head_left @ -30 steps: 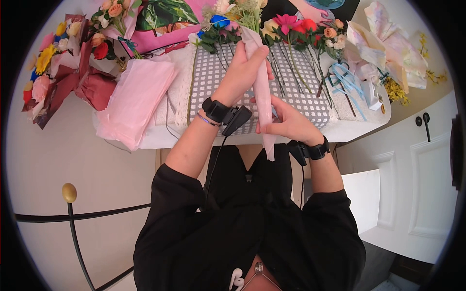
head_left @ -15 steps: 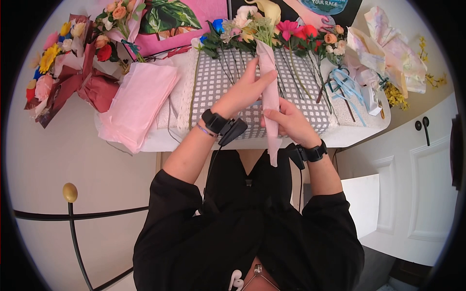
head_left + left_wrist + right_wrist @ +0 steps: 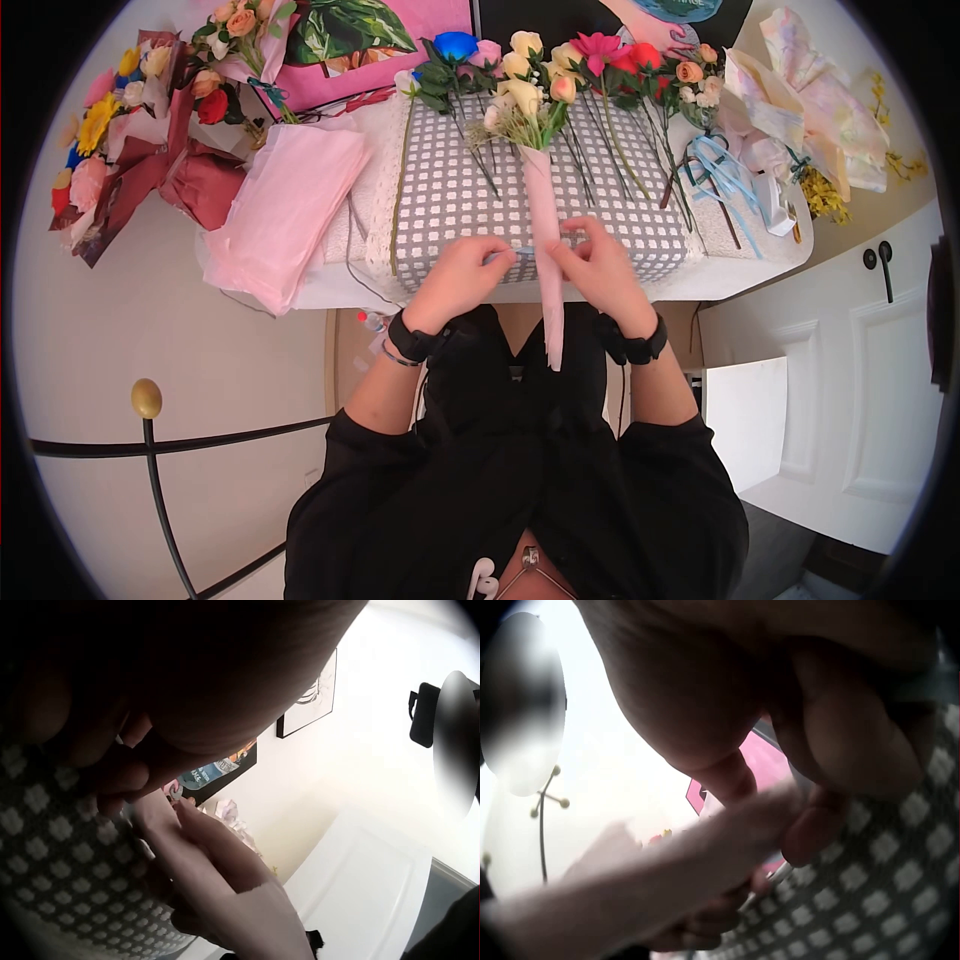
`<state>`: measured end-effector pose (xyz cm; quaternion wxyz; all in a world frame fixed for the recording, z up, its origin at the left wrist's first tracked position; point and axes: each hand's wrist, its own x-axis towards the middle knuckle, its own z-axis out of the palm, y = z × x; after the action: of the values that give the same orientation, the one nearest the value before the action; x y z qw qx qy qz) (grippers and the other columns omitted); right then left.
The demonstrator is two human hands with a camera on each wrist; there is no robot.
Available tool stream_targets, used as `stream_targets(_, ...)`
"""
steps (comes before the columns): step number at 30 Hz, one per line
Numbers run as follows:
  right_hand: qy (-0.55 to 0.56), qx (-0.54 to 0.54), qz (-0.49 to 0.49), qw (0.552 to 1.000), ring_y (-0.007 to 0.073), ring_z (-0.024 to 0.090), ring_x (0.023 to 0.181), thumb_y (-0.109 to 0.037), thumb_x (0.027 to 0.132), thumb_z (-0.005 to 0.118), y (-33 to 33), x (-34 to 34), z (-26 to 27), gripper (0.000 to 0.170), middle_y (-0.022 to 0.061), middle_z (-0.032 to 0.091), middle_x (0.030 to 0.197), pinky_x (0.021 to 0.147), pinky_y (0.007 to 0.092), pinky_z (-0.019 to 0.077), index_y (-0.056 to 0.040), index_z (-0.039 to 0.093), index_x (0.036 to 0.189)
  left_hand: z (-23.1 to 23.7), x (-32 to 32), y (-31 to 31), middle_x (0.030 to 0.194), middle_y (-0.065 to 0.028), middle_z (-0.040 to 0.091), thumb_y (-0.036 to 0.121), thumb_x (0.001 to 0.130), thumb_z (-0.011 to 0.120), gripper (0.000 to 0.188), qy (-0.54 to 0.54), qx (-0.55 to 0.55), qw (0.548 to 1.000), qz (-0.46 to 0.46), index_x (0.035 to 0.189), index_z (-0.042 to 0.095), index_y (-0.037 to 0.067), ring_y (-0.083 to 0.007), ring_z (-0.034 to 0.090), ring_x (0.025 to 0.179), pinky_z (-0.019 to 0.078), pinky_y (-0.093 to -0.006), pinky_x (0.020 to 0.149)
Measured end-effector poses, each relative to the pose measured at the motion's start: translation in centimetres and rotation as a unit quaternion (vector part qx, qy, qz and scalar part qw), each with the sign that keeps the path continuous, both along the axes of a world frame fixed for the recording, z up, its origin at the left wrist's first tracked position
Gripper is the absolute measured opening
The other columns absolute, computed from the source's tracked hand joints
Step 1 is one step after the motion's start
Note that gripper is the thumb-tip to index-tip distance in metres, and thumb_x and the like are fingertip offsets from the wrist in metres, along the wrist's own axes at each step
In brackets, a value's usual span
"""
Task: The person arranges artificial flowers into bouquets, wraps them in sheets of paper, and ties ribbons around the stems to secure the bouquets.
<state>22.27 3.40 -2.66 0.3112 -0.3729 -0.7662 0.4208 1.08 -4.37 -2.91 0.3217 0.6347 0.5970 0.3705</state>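
In the head view a small bunch of cream and peach flowers (image 3: 530,90) lies with its stems rolled in pink paper (image 3: 540,210). The roll's lower end juts past the table's front edge. My left hand (image 3: 465,275), left of the roll, pinches a light blue ribbon (image 3: 524,251) that runs to the paper. Right of the roll, my right hand (image 3: 605,275) has its thumb and fingers at the paper, holding the ribbon's other side. The right wrist view shows the pink roll (image 3: 652,877) crossing below the fingers, and a bluish strip (image 3: 930,686) beside the hand.
Loose artificial flowers (image 3: 455,50) line the back of the grey checked cloth (image 3: 430,220). Pink paper sheets (image 3: 290,210) are stacked at left, near a red-wrapped bouquet (image 3: 170,160). At right lie coiled blue ribbon (image 3: 720,170) and a pale-wrapped bouquet (image 3: 830,110).
My left hand has left the paper roll, come down and left, and drawn the ribbon out. The bunch has come lower toward me onto the checked cloth. The right hand stays beside the roll.
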Motion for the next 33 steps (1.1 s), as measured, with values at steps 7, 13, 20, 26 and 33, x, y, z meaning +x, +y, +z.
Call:
stream_targets(7, -0.011, -0.177, 0.059, 0.982, 0.0135, 0.058, 0.063, -0.009, 0.09, 0.059, 1.2, 4.5, 3.2, 0.021, 0.0034, 0.063, 0.073, 0.058, 0.0306, 0.0478, -0.0027, 0.062, 0.11, 3.8, -2.4, -1.1, 0.082, -0.0079, 0.068, 0.011, 0.096, 0.054, 0.025, -0.244, -0.17, 0.955, -0.009, 0.118, 0.061, 0.001, -0.0131, 0.062, 0.069, 0.0511, -0.0275, 0.066)
stream_targets(13, 0.138, -0.297, 0.175, 0.928, 0.0134, 0.064, 0.079, 0.007, 0.088, 0.053, 1.7, 5.8, 3.6, 0.022, 0.0098, 0.07, 0.09, 0.074, 0.0256, 0.0512, 0.0054, 0.07, 0.103, 4.4, -3.4, -0.2, 0.108, -0.0148, 0.07, 0.003, 0.096, 0.049, 0.029, -0.37, -0.084, 0.91, -0.166, 0.122, 0.059, -0.005, -0.0193, 0.068, 0.098, 0.0524, -0.031, 0.09)
stream_targets(20, 0.058, -0.217, 0.15, 0.963, 0.012, 0.065, 0.08, 0.001, 0.086, 0.063, 0.9, 4.6, 4.4, 0.022, 0.0067, 0.072, 0.094, 0.076, 0.0271, 0.0518, 0.0001, 0.072, 0.106, 6.9, -1.4, 2.0, 0.109, -0.0133, 0.07, -0.003, 0.092, 0.049, 0.03, -0.224, -0.063, 0.95, -0.208, 0.12, 0.061, -0.006, -0.0178, 0.067, 0.1, 0.0514, -0.0298, 0.092)
stream_targets(26, -0.049, 0.136, 0.147, 0.978, 0.0228, 0.065, 0.077, -0.004, 0.079, 0.07, -0.8, 3.2, 4.9, 0.017, 0.0069, 0.068, 0.084, 0.073, 0.0307, 0.0514, -0.0079, 0.075, 0.094, 8.4, 2.2, 4.9, 0.075, -0.0093, 0.069, 0.009, 0.092, 0.055, 0.019, 0.018, 0.008, 0.993, -0.117, 0.098, 0.07, -0.001, -0.0148, 0.067, 0.071, 0.0507, -0.0305, 0.065)
stream_targets(33, -0.072, 0.446, 0.143, 0.881, 0.0262, 0.063, 0.085, -0.008, 0.073, 0.07, -2.3, 0.9, 4.8, 0.02, 0.0049, 0.062, 0.095, 0.075, 0.0371, 0.0517, -0.0088, 0.071, 0.093, 8.5, 5.2, 8.8, 0.07, -0.0173, 0.063, 0.021, 0.087, 0.055, 0.026, 0.17, 0.081, 0.955, -0.231, 0.084, 0.069, 0.0, -0.0314, 0.06, 0.059, 0.0481, -0.0389, 0.06)
